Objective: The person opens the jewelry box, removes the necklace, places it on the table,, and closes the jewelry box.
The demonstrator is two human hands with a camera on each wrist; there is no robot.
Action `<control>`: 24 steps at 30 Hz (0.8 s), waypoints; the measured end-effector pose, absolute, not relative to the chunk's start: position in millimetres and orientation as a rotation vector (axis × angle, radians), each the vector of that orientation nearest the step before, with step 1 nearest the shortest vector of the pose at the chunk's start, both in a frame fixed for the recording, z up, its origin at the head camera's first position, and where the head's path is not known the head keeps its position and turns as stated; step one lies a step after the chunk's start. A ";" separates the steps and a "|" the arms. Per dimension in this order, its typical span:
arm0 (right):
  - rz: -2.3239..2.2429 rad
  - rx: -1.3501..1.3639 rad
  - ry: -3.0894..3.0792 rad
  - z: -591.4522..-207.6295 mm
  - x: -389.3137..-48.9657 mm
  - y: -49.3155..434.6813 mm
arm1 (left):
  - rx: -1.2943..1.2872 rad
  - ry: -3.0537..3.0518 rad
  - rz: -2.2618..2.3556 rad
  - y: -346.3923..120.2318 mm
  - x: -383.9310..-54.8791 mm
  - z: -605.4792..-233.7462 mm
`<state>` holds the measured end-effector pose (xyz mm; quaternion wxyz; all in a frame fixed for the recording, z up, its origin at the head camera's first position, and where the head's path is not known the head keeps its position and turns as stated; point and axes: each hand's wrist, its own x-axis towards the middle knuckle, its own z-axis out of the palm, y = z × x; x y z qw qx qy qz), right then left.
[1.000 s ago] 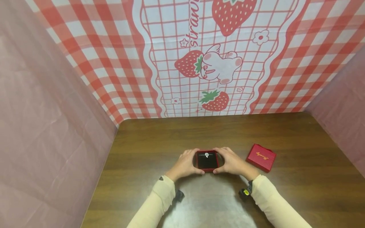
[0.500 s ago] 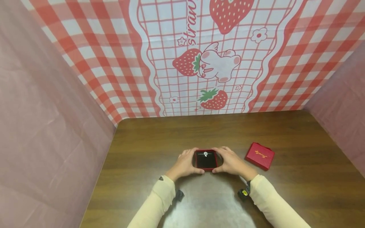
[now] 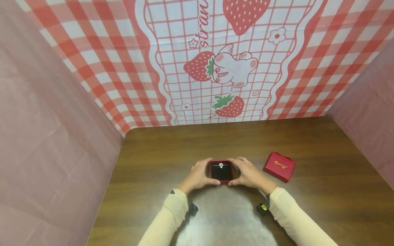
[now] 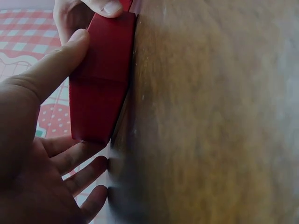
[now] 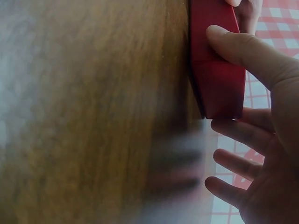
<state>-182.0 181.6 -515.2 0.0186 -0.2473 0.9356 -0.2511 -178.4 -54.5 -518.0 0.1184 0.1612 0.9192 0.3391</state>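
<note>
A small red jewelry box (image 3: 222, 182) with a black insert (image 3: 221, 173) sits on the table, its top off. Near the far side of the insert shows a tiny silvery piece of jewelry (image 3: 221, 165), too small to tell its kind. My left hand (image 3: 198, 175) grips the box from the left, thumb on the near wall (image 4: 105, 51). From the right, my right hand (image 3: 246, 173) holds it likewise, its thumb against the red near wall (image 5: 217, 86). To the right lies the red lid (image 3: 279, 166) with gold lettering, apart from both hands.
The brown wooden table (image 3: 166, 143) reaches back to a red-and-white checked cloth (image 3: 129, 68) with strawberry prints. Pink cloth walls (image 3: 55, 136) stand on both sides. A dark wrist camera (image 3: 262, 208) hangs under each forearm.
Both hands keep the same hold on the box. The head view has shifted slightly, so the box, lid and backdrop appear a little further left and up.
</note>
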 end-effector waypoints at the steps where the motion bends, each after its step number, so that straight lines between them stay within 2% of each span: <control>1: -0.781 -0.769 2.906 -515.2 -181.9 181.9 | 0.474 2.683 0.997 -54.6 -178.6 -518.2; 24: -0.789 -0.743 2.884 -513.6 -179.6 180.8 | 0.412 2.675 1.014 -52.7 -175.1 -515.7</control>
